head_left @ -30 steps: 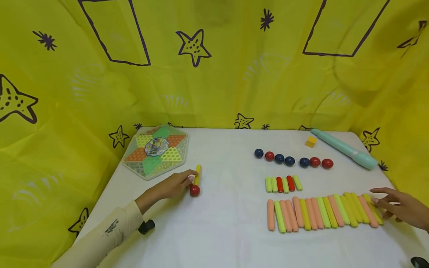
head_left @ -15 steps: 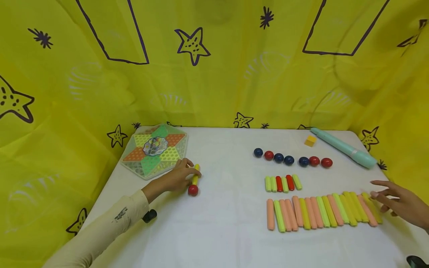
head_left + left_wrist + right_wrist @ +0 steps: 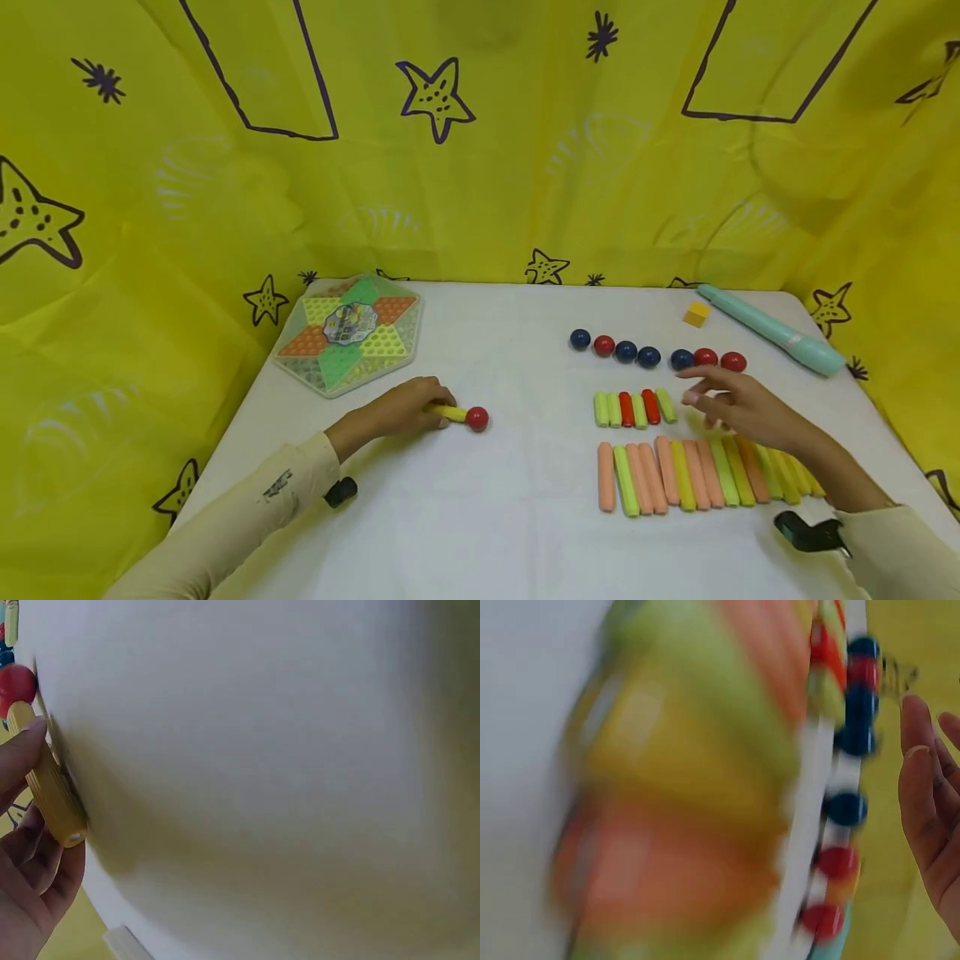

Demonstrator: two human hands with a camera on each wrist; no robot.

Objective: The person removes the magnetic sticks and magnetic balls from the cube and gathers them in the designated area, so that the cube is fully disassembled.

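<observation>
Near the table's middle left, my left hand [image 3: 408,406] pinches a yellow ridged stick [image 3: 450,412] with a hole in its end, the thumb pressed along one side in the left wrist view. A red ball [image 3: 477,418] sits at the stick's far tip, on the right. My right hand [image 3: 750,408] hovers with fingers loosely extended and nothing in them. Below it runs a row of long orange, green and yellow sticks [image 3: 684,475], its right part hidden behind hand and forearm. Short green and red sticks [image 3: 626,409] lie just left of the fingertips.
Blue and red balls [image 3: 626,352] form a line behind the short sticks. Farther back are a yellow cube [image 3: 697,314] and a long teal tube [image 3: 772,329]. A hexagonal game board [image 3: 348,333] lies at the back left. Yellow curtains surround the white table [image 3: 525,533].
My left hand has turned the yellow stick from pointing away to lying sideways, and the red ball has shifted right. My right hand has moved left from the long row's right end.
</observation>
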